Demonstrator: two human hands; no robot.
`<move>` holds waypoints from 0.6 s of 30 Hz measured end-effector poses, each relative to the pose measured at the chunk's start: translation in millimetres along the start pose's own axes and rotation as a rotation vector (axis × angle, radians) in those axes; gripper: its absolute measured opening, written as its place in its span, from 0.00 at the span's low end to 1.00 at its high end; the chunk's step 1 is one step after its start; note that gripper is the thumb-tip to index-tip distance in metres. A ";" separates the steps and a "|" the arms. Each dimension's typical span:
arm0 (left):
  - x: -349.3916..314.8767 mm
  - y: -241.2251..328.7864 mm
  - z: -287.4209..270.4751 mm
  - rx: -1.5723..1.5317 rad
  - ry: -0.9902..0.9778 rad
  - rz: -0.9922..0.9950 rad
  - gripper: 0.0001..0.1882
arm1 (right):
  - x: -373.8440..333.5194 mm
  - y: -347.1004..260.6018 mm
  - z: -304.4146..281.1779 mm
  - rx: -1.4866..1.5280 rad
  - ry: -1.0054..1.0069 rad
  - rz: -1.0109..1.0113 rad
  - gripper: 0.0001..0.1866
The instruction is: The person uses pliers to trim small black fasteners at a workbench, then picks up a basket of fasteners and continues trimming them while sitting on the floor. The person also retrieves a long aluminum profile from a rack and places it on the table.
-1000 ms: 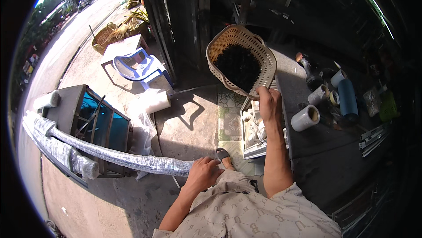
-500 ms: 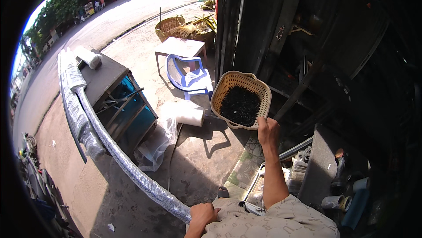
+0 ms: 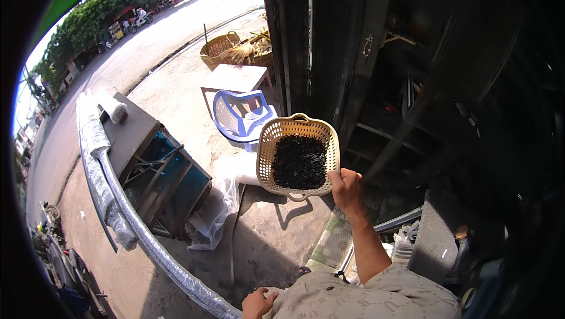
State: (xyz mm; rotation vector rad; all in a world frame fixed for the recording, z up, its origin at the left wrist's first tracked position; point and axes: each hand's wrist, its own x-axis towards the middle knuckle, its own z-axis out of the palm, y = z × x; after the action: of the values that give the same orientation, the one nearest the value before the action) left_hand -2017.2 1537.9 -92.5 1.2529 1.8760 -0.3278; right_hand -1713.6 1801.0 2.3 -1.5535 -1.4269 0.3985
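Note:
My right hand grips the near right rim of a tan perforated plastic basket, its fingers closed over the edge. Inside the basket lies a heap of small black pieces, too small to make out singly. Low in front of my body, my left hand has its thumb apart and its fingers loosely bent; nothing shows in it. Beside it runs a long curved tube wrapped in clear plastic, which reaches the lower edge by my wrist; contact cannot be made out.
Behind the basket are a blue-and-white plastic chair, a low table and a wicker basket. A cabinet and plastic film are at left. Dark metal doors stand at right, above a grey board.
My right hand has brought the basket left, lower and nearer. My left hand has dropped slightly, its thumb now further from the fingers. The view has shifted.

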 end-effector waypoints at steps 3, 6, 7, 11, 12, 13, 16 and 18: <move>21.1 18.5 -22.6 -0.119 0.027 0.077 0.36 | 17.6 18.3 -15.9 0.010 0.041 -0.034 0.21; 46.2 51.5 -48.4 -0.306 -0.006 0.167 0.31 | 32.6 43.4 -32.0 -0.139 0.060 -0.148 0.20; 57.5 68.3 -57.0 -0.465 -0.036 0.244 0.30 | 34.5 52.4 -38.7 -0.102 0.036 -0.105 0.15; 127.6 161.7 -113.8 -0.980 -0.286 0.561 0.33 | 44.6 93.8 -61.8 -0.360 0.048 -0.392 0.13; 150.0 194.5 -130.7 -1.102 -0.429 0.640 0.37 | 44.7 102.0 -67.2 -0.427 0.074 -0.409 0.13; 172.0 229.8 -149.7 -1.224 -0.581 0.699 0.40 | 47.4 109.7 -75.1 -0.499 0.081 -0.401 0.14; 219.1 351.8 -199.1 -1.028 -0.825 0.802 0.50 | 56.9 121.4 -109.0 -0.422 0.063 -0.194 0.14; 229.0 433.7 -211.1 -0.784 -0.944 0.892 0.48 | 63.7 117.1 -130.2 -0.548 0.149 -0.121 0.13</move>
State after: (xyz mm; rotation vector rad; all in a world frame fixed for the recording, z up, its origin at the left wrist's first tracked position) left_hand -1785.2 2015.9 -39.1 0.9684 0.4383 0.2655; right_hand -1528.4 1820.2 -4.9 -1.8641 -1.5804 -0.1992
